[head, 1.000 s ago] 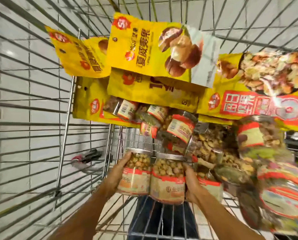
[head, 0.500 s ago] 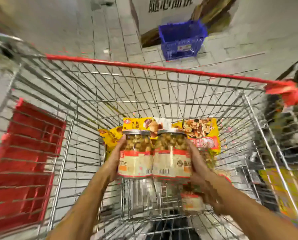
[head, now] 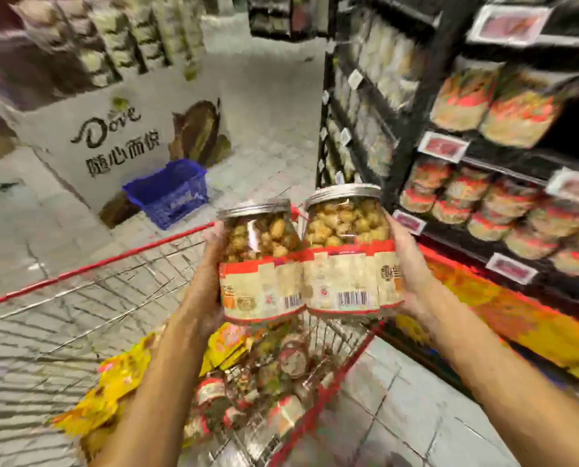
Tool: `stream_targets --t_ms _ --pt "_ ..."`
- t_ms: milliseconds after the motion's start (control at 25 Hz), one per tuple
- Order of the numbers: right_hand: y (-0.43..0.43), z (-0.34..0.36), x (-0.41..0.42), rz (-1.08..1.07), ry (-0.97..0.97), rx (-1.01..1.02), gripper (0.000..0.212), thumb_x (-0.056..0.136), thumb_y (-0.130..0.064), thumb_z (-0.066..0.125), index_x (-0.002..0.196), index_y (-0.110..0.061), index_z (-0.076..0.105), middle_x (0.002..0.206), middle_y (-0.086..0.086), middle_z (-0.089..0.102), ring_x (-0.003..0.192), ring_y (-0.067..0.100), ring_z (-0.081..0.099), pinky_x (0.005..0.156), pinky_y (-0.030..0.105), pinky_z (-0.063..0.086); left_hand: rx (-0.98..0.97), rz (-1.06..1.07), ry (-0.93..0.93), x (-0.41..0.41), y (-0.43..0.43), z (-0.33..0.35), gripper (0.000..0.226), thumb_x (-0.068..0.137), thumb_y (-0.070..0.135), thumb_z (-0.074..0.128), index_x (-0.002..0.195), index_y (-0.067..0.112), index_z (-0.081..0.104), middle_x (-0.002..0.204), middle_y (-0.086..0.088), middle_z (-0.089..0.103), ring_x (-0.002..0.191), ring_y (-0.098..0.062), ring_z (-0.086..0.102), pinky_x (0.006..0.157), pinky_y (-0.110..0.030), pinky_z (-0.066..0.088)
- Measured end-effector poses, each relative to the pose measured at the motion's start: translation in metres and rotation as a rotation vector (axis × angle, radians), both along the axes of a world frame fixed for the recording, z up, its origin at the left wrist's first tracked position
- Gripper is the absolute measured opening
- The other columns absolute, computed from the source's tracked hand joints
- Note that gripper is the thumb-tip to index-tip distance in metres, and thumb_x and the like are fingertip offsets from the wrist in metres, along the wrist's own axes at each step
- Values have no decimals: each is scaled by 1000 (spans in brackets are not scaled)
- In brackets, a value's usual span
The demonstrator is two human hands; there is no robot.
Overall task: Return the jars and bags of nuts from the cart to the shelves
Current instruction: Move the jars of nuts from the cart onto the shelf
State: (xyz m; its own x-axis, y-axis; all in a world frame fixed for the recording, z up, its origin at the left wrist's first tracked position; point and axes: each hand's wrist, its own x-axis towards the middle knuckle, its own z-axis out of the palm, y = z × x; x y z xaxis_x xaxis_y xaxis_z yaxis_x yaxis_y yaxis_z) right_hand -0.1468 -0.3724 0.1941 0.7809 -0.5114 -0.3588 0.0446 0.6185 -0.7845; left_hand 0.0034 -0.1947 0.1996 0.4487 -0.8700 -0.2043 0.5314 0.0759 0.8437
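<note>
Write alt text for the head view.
The left hand and right hand clasp the left jar and right jar of nuts, touching side by side, above a cart holding more jars and yellow bags. Stocked shelves stand at right.

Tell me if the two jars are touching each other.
Touching. The head view shows the left jar and right jar pressed side by side, their labels meeting with no gap.

Open aisle floor (head: pixel 274 106) ahead, crowded shelves (head: pixel 507 171) right, dark gap (head: pixel 571 129) beside upper goods (head: pixel 517 109), loaded cart (head: pixel 96 266) below
</note>
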Motion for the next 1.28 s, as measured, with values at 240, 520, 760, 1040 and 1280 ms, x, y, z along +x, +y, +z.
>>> stream_targets --t_ms 240,520,760,1040,1280 --pt "-90 32 -172 -334 -148 -117 52 92 -52 38 101 -16 74 104 10 72 96 26 69 84 43 56 -180 -271 -50 -124 -147 18 70 34 63 84 85 16 78 90 -6 75 84 -18 72 68 -30 58" --pt "-176 64 -294 -625 -102 -221 50 90 -55 40 101 -18 72 104 11 72 97 29 67 87 44 54 -279 -214 -142 -236 -285 41 62 58 52 75 103 10 68 101 -10 72 93 -24 69 88 -41 55" --pt "-223 63 -304 -827 -190 -163 45 91 -53 40 87 -22 73 92 5 74 85 25 70 79 40 55 -328 -128 -253 -235 -387 56 56 72 50 65 110 9 63 106 -13 70 100 -28 67 89 -42 53" --pt "-252 41 -290 -1056 -222 -131 40 91 -49 41 78 -25 70 82 0 70 78 20 67 78 36 52 -360 -215 -477 -214 -478 32 28 77 45 62 93 21 58 86 8 70 86 -6 67 76 -25 54" --pt "-267 32 -279 -1106 -179 -133 41 91 -49 43 80 -24 73 82 1 72 77 20 69 79 37 53 -296 -187 -617 -219 -523 16 40 87 32 63 112 4 49 101 -4 63 75 8 58 64 -3 44"
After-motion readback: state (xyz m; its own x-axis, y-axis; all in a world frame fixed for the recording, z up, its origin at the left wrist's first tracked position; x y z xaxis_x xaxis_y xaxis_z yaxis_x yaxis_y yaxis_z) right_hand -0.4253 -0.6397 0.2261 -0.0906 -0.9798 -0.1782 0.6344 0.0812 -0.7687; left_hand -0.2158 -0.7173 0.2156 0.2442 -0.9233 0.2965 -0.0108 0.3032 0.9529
